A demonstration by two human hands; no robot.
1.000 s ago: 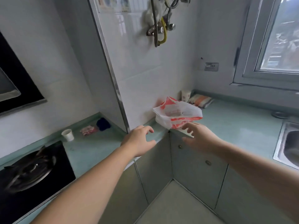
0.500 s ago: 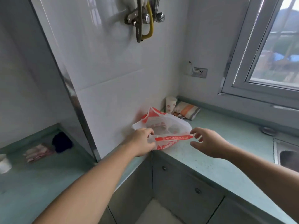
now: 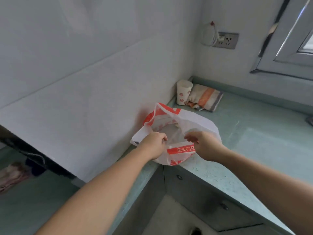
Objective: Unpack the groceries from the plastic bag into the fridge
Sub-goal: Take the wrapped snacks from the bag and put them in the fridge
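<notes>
Thin crinkled white-and-red plastic bag [image 3: 194, 122] sat at the countertop [image 3: 254, 133] front edge, against the glossy wall at 9 o'clock. Left hand [image 3: 155, 144] and right hand [image 3: 203, 145] each pinched the rim, mouth spread wide. Paper cup [image 3: 183, 92] and folded striped cloth [image 3: 205, 97] stood at 1 o'clock; bare speckled counter at 3.
</notes>
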